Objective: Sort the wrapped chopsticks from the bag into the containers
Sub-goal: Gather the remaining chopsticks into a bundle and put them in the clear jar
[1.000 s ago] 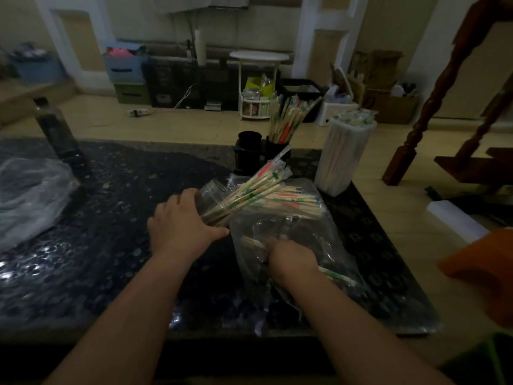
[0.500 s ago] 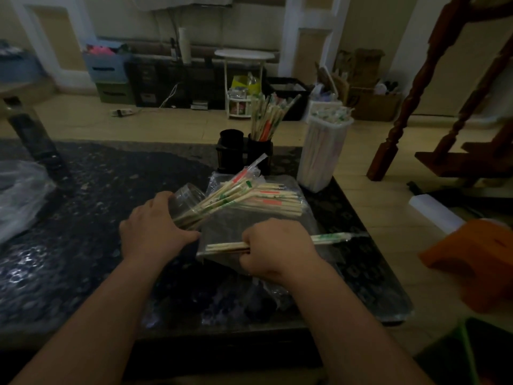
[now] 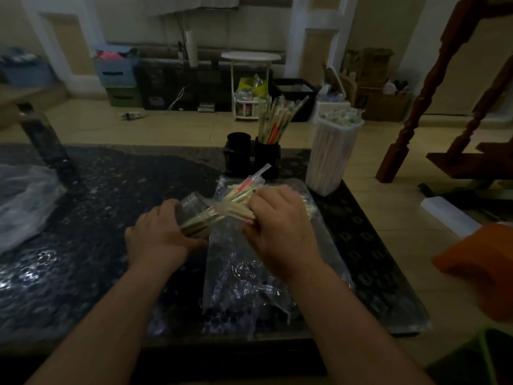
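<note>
Glossy speckled stone counter (image 3: 111,204); crinkled clear plastic bag (image 3: 238,273).

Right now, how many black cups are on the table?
2. The left black cup stands behind the bag; the right black cup, beside it, holds chopsticks.

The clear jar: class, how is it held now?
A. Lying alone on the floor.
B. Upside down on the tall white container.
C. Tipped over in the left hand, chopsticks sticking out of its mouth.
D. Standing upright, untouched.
C: the left hand grips the clear jar tipped on its side, and wrapped chopsticks stick out of its mouth, where the right hand holds them.
</note>
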